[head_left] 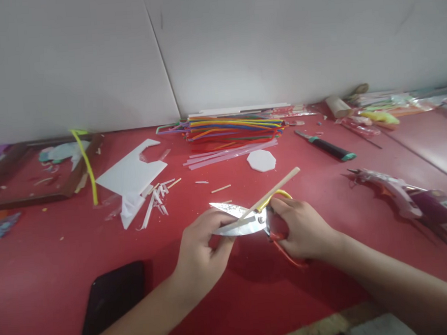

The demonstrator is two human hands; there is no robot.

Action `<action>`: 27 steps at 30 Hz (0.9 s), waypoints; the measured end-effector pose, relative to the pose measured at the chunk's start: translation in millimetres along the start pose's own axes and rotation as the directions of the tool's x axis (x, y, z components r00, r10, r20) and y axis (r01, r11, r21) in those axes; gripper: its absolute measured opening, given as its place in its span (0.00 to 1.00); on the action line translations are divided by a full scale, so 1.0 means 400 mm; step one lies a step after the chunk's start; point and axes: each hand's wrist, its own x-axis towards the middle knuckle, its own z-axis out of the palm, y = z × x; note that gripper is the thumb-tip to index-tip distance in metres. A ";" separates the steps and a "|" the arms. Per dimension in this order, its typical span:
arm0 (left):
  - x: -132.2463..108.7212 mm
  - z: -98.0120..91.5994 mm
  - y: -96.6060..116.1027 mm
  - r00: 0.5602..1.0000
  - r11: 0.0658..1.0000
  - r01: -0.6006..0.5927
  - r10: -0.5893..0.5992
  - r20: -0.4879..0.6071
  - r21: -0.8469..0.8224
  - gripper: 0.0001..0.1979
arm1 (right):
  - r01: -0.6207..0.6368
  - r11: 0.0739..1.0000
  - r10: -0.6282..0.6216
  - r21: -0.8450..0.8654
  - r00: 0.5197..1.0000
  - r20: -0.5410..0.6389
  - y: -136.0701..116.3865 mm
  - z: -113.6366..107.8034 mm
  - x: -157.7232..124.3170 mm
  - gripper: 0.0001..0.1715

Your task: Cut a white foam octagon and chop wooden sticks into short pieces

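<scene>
My right hand [302, 226] is closed around the yellow and red handles of a pair of scissors [246, 226]. The scissor blades are parted and point left. Between them lies a thin wooden stick [276, 188], slanting up to the right past the pivot. My left hand [204, 250] pinches the stick's lower end beside the blades, its fingertips partly hidden behind them. Just beyond the blades, a short cut piece of stick [221, 188] rests on the red table [187, 200]. A white octagonal piece [261, 161] lies farther back.
Colourful pipe cleaners [236, 128] are bundled against the wall. To the right are a utility knife [327, 147] and a glue gun [389, 189]. Cut white sheet [129, 169] and scraps [157, 200] lie left, with a black phone [113, 295] nearer and a brown frame [30, 200] at far left.
</scene>
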 end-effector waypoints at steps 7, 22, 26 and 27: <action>-0.004 -0.001 -0.003 1.000 1.000 -0.013 0.013 0.018 -0.002 0.10 | 0.133 0.991 -0.134 -0.011 0.985 -0.109 0.005 -0.001 -0.001 0.16; -0.004 0.000 -0.006 0.997 0.997 -0.078 0.077 0.028 0.003 0.12 | 0.038 0.999 -0.038 -0.023 0.999 -0.028 0.001 0.007 -0.011 0.15; -0.003 0.001 -0.004 0.997 0.997 -0.072 0.072 0.029 0.007 0.12 | 0.008 1.000 -0.008 -0.016 1.000 0.013 -0.001 0.006 -0.008 0.13; -0.003 0.001 -0.005 0.997 0.997 -0.075 0.075 0.020 0.011 0.12 | 0.011 1.000 -0.010 -0.018 1.000 0.008 0.000 0.006 -0.007 0.13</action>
